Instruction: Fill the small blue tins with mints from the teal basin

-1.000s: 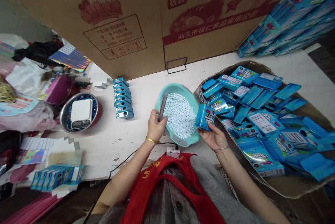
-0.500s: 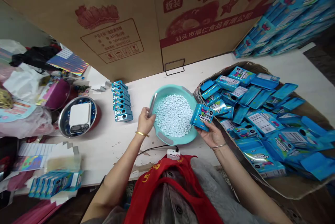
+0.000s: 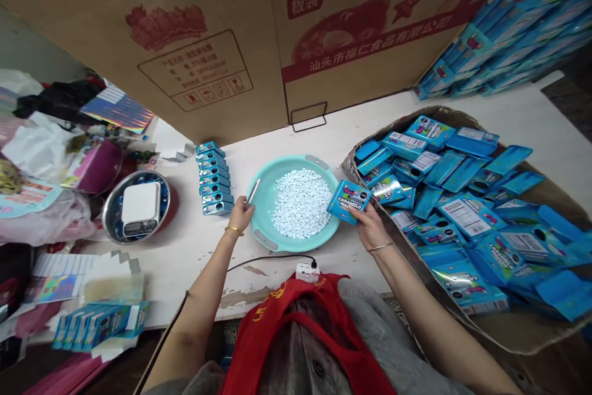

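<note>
Between my hands stands a round turquoise basin (image 3: 266, 182) with a heap of small pale-blue candies (image 3: 303, 204) in it. At its left rim, my left hand (image 3: 241, 215) is closed on a narrow metal tool (image 3: 252, 191), whose exact kind I cannot make out. My right hand (image 3: 372, 227) grips a blue candy box (image 3: 348, 201) printed "Caramelo", tilted over the basin's right rim. Left of the basin, several small blue boxes (image 3: 214, 178) line up in a row, dark round openings showing on them.
A cardboard carton (image 3: 358, 164) full of blue boxes takes up the right side. Large brown cartons (image 3: 208, 93) wall off the back, with stacked blue boxes (image 3: 499, 44) beside them. At left, a metal bowl (image 3: 171, 201) holds a white scale (image 3: 141, 207). A cable (image 3: 272, 256) crosses the front.
The basin has shifted left, along with my left hand and the metal tool. My right hand has brought the candy box slightly left and tipped it more.
</note>
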Tool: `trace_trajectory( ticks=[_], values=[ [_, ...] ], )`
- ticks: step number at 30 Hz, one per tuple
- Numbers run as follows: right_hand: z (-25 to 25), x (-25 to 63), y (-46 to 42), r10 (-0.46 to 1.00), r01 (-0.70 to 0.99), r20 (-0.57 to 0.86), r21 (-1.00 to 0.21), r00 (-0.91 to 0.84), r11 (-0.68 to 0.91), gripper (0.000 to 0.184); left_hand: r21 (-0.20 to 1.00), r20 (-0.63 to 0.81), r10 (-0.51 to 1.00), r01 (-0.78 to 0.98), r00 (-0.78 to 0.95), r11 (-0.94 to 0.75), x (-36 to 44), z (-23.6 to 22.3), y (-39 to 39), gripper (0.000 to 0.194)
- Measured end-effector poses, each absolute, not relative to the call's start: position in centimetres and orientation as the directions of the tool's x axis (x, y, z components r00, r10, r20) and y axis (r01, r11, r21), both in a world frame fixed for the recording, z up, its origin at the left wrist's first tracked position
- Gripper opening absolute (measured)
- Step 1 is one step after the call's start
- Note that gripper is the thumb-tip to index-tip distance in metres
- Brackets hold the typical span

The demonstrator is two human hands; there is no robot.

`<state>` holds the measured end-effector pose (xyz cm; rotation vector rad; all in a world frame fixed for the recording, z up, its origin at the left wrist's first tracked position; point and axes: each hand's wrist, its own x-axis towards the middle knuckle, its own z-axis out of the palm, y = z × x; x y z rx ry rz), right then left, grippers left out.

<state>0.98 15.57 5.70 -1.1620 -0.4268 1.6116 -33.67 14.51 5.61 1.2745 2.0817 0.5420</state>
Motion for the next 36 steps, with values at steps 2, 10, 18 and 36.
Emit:
trace_trajectory(
  ticks=[2, 10, 18, 36],
  values=[
    [5.3, 0.3, 16.2, 0.885, -0.526, -0.464, -0.763, 0.043, -0.375, 0.051, 0.582, -0.255, 0.901, 0.689, -0.35, 0.432, -33.5, 6.0, 14.6, 0.032],
    [4.3, 0.0, 14.9, 0.83, -0.562, -0.558, -0.692, 0.017, -0.453, 0.039, 0.196, -0.317, 0.948, 0.98, 0.028, 0.037, -28.9, 6.1, 15.8, 0.03],
    [4.3, -0.5, 12.6, 0.786, -0.617, -0.617, -0.626, 0.019, -0.476, 0.034, 0.335, -0.439, 0.88, 0.942, 0.184, -0.031, -23.7, 1.3, 14.5, 0.038],
    [6.8, 1.8, 14.6, 0.998, 0.345, 0.035, -0.937, -0.058, 0.053, 0.038, 0.727, -0.208, 0.884, 0.671, 0.419, -0.147, -27.4, 13.6, 14.2, 0.034]
  ],
)
